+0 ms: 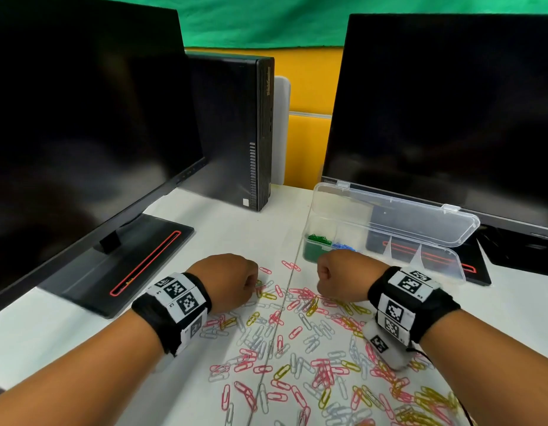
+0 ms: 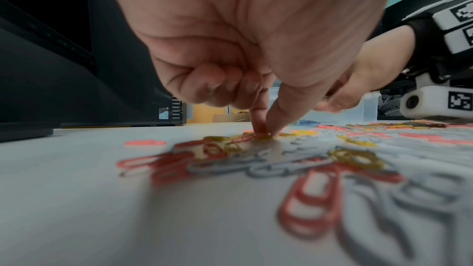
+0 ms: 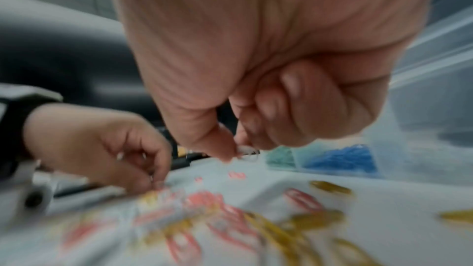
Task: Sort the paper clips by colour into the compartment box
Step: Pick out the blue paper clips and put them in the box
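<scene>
Pinching at the scattered paper clips (image 1: 297, 342) on the counter (image 1: 67, 330), left hand (image 1: 226, 281) nipped a yellow one, right hand (image 1: 343, 276) gripped a pale clip, compartment box (image 1: 386, 241) open just behind for short drops.

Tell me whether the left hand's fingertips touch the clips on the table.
Touching. The left wrist view shows the left hand's fingertips pressed onto a yellow clip in the pile.

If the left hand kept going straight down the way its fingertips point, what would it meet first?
Probably the yellow paper clip under the left hand: forefinger and thumb tips already sit at it, with the white tabletop directly beneath. Actual contact is blurred.
</scene>
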A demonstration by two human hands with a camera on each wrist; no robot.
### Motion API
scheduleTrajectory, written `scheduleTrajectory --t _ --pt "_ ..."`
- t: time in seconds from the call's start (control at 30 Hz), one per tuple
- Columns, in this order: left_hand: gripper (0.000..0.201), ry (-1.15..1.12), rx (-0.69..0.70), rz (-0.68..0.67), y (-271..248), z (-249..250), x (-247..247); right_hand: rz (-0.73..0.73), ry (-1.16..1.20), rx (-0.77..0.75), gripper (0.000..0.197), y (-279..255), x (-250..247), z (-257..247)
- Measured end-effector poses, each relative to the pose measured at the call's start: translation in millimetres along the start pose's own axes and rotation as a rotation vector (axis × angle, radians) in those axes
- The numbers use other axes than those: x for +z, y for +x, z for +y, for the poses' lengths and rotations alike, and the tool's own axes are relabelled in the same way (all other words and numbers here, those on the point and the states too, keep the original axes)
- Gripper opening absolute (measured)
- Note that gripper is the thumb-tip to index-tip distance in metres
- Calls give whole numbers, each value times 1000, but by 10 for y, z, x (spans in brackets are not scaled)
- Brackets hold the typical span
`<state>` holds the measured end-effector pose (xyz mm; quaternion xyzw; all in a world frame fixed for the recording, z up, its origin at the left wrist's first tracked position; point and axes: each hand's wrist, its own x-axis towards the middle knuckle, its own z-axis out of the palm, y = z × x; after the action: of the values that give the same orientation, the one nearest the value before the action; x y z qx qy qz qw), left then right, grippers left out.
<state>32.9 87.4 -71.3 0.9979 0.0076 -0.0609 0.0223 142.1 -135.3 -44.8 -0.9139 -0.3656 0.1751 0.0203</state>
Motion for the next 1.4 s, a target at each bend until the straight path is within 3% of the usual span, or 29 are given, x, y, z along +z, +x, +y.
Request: scheduleTrajectory --t 0.07,0.13,0.2,0.23,0.4,0.53,0.73,0.83,0.97,1.07,1.13,1.2,1.3,1.4 --pt "10 8 1 4 -2 -1 -2 27 265 -38 18 -12 -62 -53" --pt "7 4 -18 5 -11 -6 -17 -35 613 -45 14 -19 -110 -158" --pt "13 -3 -51 17 -20 2 -41 -72 791 -42 11 31 -123 -267" --pt "20 -9 -69 23 -21 6 -60 -58 753 -44 12 90 -117 -312" --pt "40 -57 -164 103 -17 20 -122 22 91 -178 15 370 -53 -525" --pt "37 -35 -154 195 5 -22 -79 8 14 -229 14 452 18 -651" --pt "26 -251 -165 264 57 -67 -34 -83 -71 -131 24 493 73 -614" --pt "22 -269 -113 288 9 -56 -48 -70 96 -106 31 456 -8 -499" --pt "24 -350 -130 264 -55 -11 -143 -77 806 3 10 376 -91 -413" --pt "29 -448 -154 241 -80 -46 -267 -79 956 18 19 350 -97 -375" --pt "33 -588 -182 270 -91 -118 -351 -101 868 -12 20 355 -107 -423" --pt "30 -784 -220 281 -96 -194 -432 -89 555 -76 17 368 -123 -471" --pt "13 -856 -242 111 -99 -249 -500 -14 178 -144 17 390 -53 -547" --pt "17 -697 -123 -80 -110 -207 -463 -18 -21 -175 17 410 67 -630"
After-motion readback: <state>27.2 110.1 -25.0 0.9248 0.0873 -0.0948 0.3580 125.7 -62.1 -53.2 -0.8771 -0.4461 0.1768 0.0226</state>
